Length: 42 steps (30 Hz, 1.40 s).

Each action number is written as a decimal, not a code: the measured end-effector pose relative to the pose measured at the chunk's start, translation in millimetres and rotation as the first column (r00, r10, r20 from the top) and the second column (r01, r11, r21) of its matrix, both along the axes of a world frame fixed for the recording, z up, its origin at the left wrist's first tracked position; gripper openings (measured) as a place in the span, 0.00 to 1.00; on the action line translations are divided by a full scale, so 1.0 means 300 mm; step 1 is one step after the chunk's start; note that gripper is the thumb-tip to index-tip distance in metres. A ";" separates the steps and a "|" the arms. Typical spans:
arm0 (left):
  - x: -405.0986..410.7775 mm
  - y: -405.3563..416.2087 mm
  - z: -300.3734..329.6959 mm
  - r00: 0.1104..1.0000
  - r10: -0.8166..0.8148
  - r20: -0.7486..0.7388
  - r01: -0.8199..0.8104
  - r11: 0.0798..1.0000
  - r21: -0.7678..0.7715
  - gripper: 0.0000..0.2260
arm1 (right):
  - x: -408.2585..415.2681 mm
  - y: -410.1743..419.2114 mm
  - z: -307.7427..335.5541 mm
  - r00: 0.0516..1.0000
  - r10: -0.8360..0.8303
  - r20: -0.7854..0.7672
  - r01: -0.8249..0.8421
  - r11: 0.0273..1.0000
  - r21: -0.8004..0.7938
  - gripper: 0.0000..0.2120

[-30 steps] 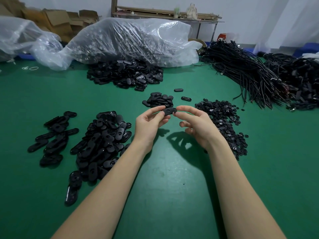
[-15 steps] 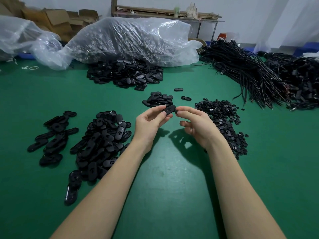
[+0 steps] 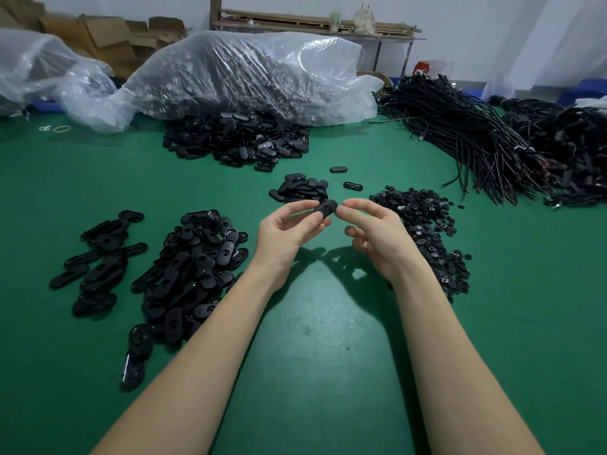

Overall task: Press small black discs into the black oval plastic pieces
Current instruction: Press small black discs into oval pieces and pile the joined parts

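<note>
Head view: above a green counter, the left hand pinches a black oval piece between thumb and fingers, while the right hand, fingers curled, holds its fingertips at the piece's right end; whether they touch it is unclear. Small black discs lie heaped just right of the hands, oval pieces piled to the left.
</note>
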<state>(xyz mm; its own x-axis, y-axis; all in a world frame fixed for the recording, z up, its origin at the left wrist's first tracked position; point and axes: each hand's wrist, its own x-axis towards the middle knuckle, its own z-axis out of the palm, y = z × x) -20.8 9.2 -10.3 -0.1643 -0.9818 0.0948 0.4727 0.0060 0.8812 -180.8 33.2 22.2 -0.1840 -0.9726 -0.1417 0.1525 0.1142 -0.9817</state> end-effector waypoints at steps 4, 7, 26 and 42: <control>0.005 -0.006 -0.001 1.000 -0.023 -0.020 0.023 1.000 0.004 0.08 | 0.000 0.005 0.003 0.998 0.008 -0.063 -0.009 1.000 -0.011 0.06; 0.003 -0.008 -0.004 1.000 -0.012 0.017 0.012 1.000 -0.018 0.09 | -0.002 0.006 0.015 0.962 -0.005 -0.273 -0.017 0.997 -0.080 0.05; 0.006 0.005 -0.002 0.973 0.019 0.232 0.011 0.992 -0.128 0.13 | 0.004 0.001 0.027 0.808 -0.079 -0.584 -0.024 0.986 -0.167 0.09; 0.009 -0.007 -0.010 0.980 0.002 0.201 0.017 0.995 -0.093 0.11 | 0.013 0.010 0.020 0.924 -0.097 -0.371 0.086 0.995 -0.047 0.10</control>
